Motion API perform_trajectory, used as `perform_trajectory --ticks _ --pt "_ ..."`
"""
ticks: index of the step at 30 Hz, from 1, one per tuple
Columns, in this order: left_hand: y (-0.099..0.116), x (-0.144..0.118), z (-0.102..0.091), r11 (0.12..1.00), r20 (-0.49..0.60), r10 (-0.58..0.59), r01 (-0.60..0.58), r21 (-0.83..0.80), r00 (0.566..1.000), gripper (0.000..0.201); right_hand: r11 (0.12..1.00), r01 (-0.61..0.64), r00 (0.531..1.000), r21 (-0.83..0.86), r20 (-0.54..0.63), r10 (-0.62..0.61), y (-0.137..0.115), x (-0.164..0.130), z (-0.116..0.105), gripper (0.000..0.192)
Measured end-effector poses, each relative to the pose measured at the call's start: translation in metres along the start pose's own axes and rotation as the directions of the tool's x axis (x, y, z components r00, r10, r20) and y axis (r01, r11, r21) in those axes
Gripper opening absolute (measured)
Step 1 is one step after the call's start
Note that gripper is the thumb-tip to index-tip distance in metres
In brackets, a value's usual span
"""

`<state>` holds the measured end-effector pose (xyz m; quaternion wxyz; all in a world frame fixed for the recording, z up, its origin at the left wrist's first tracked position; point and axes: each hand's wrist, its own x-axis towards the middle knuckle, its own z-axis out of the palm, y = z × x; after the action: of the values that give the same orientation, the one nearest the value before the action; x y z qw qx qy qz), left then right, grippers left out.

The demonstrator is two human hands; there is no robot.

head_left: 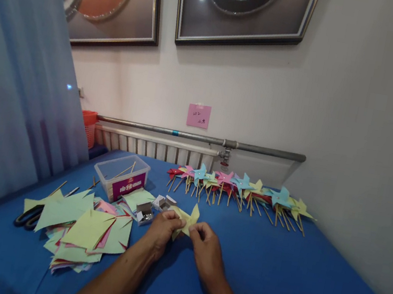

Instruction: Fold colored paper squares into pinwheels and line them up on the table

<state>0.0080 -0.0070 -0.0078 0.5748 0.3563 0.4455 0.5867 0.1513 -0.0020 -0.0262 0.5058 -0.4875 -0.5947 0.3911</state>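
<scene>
The left hand point(162, 230) and right hand point(206, 247) pinch a half-folded yellow pinwheel point(186, 218) between closed fingertips, with a row of finished pinwheels point(238, 187) lying beyond them and a pile of cut paper squares point(84, 231) unfolded left of the left hand.

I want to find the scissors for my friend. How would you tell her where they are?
Look at the blue table, then go to its near left side, where a heap of cut paper squares lies. The scissors poke out from under the heap's left edge: their black handles are the only dark thing among the pale papers.
</scene>
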Motion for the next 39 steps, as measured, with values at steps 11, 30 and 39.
perform_trajectory --ticks 11,30,39 --pt "-0.006 0.004 -0.003 0.993 -0.025 -0.012 0.014 0.117 1.0 0.031 0.995 -0.083 0.995 -0.054 -0.053 0.08 -0.002 0.0 0.0 0.019" --pt "-0.007 0.006 -0.006 0.978 -0.008 0.006 -0.005 0.208 1.0 0.031 0.949 -0.134 0.988 0.285 -0.033 0.15 0.008 0.004 0.008 0.049" --pt "-0.004 0.006 -0.007 0.982 0.055 -0.015 0.004 0.191 0.998 0.028 0.842 -0.324 0.94 0.433 0.249 0.233 0.003 0.008 -0.006 0.037"
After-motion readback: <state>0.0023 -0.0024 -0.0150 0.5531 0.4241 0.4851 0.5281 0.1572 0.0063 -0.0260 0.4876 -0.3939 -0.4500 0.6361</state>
